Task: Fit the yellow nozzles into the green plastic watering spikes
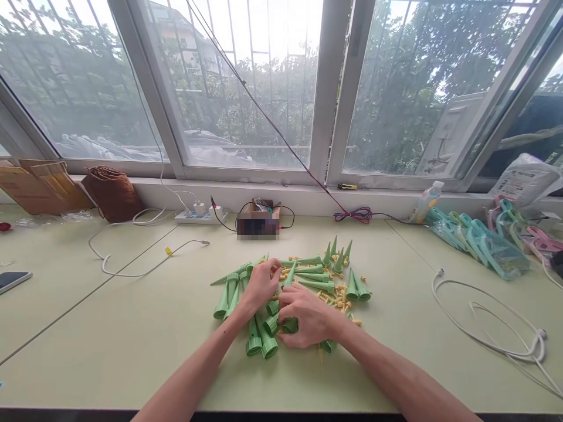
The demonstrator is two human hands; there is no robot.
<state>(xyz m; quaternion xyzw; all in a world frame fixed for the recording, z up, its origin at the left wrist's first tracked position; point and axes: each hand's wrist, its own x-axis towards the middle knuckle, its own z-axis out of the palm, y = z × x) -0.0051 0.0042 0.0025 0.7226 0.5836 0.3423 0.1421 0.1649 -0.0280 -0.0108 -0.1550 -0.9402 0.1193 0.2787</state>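
Note:
A pile of green plastic cone spikes [269,346] lies on the table in front of me, some with their wide open ends toward me. Small yellow plastic pieces [341,300] are scattered among them, mostly to the right. My left hand [260,287] is over the far left of the pile, thumb and fingers curled together; whatever they pinch is hidden. Nearer to me, my right hand [310,316] curves its fingers and thumb around a green cone spike [290,325], which they partly cover. Another cone [290,274] points up just beyond its knuckles.
Several cones [338,258] stand upright behind the pile. A small box [258,225] and a power strip [201,217] are by the window sill. White cables [484,346] lie at both sides. Teal hangers [479,237] and a bottle [426,202] sit at right, a phone [13,281] at left.

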